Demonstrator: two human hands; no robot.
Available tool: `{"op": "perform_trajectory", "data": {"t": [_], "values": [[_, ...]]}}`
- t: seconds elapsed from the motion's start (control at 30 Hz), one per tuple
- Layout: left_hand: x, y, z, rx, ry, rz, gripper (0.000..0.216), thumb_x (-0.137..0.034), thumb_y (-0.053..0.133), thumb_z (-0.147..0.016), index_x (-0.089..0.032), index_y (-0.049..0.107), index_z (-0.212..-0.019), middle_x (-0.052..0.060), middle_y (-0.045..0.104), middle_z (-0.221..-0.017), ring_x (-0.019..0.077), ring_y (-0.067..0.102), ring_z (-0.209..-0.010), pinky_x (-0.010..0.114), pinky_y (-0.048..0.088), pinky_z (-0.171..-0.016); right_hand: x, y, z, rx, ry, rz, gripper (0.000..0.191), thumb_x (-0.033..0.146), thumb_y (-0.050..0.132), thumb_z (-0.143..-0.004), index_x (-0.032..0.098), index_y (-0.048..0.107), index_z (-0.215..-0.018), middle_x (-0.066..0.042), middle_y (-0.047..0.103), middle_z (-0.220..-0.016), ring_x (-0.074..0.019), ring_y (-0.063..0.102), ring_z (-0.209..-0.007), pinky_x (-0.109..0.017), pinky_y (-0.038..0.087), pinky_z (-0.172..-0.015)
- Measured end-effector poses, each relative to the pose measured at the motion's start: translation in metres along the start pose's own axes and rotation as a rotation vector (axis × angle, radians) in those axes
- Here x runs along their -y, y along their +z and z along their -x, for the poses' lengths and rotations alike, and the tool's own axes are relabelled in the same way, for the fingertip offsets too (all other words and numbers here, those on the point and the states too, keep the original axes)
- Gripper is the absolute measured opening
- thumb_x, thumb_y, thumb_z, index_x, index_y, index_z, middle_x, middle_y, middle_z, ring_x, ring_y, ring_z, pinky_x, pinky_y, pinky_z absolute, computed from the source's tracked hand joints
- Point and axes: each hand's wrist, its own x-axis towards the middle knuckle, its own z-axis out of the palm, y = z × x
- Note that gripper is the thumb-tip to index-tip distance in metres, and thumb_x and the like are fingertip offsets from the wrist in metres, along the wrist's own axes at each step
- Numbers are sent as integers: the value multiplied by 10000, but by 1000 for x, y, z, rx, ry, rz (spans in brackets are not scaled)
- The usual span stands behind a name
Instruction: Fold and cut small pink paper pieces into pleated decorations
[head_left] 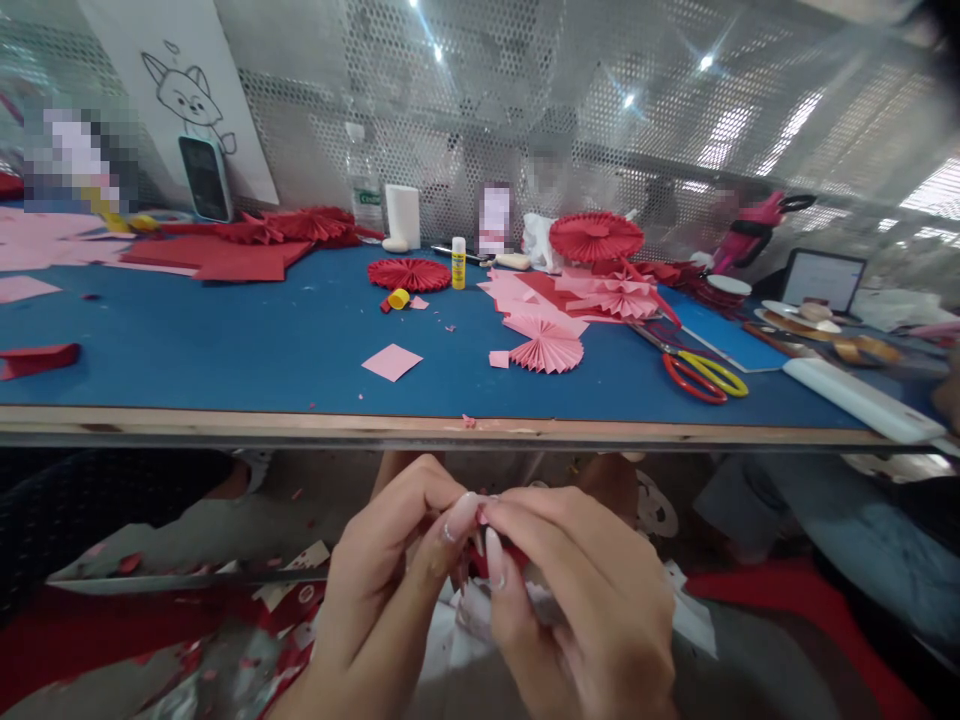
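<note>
My left hand (397, 560) and my right hand (585, 580) meet in front of the table edge, above my lap. Their thumbs and fingers are closed in a pinch around a small pink piece of paper (482, 515), mostly hidden by the fingertips. On the table beyond them lie a pink paper square (393, 362), a pleated pink paper fan (547, 346) and a smaller pink scrap (499, 359). A glue stick (458, 264) stands uncapped beside a red pleated rosette (409, 274), with its yellow cap (399, 299) lying in front.
Red-and-yellow-handled scissors (703, 376) and a white bar-shaped tool (862, 400) lie at the right. Red paper sheets (225, 255) are at the left. A water bottle (365, 190) and phones (204, 178) stand by the perforated metal panel. Paper scraps litter the floor; other people sit on both sides.
</note>
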Motion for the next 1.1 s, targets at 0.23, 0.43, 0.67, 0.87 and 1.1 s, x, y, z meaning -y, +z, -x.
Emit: {"op": "perform_trajectory", "data": {"t": [0.23,0.43,0.67,0.87,1.1], "values": [[0,-7,-2,86,48,-98,221,-247,526,-1026,-232,603,-818,-17,514,-756,120,495,-687,229,392,-632,-3,-1,-4,85,175,-153,100,105,636,-840,174,708,-832,-6,736,-760,-119,684,-654,-227,529,-628],[0,-4,-15,65,-202,260,301,-349,598,-982,-201,582,-721,-25,468,-662,108,424,-594,206,380,-552,-13,-6,-9,210,455,-482,132,160,643,-868,181,748,-790,0,736,-732,-96,667,-633,-166,510,-587],[-1,-9,-28,203,-521,560,286,-324,720,-871,-170,551,-698,-28,447,-633,82,368,-544,170,333,-481,-30,3,-2,307,908,-1041,116,268,741,-812,161,754,-767,2,679,-625,-76,584,-502,-155,470,-474],[1,-5,-28,279,-534,616,286,-299,609,-957,-172,531,-712,-38,430,-592,60,303,-491,160,279,-453,-36,11,3,411,1119,-1487,212,337,810,-776,146,724,-738,26,617,-535,-58,499,-395,-140,396,-375],[-1,-6,-17,275,-264,214,338,-454,472,-1033,-212,545,-807,-13,483,-742,116,425,-646,224,376,-602,-28,11,10,296,1249,-1543,266,349,834,-759,156,663,-694,53,563,-498,-48,456,-371,-134,389,-367]]}}
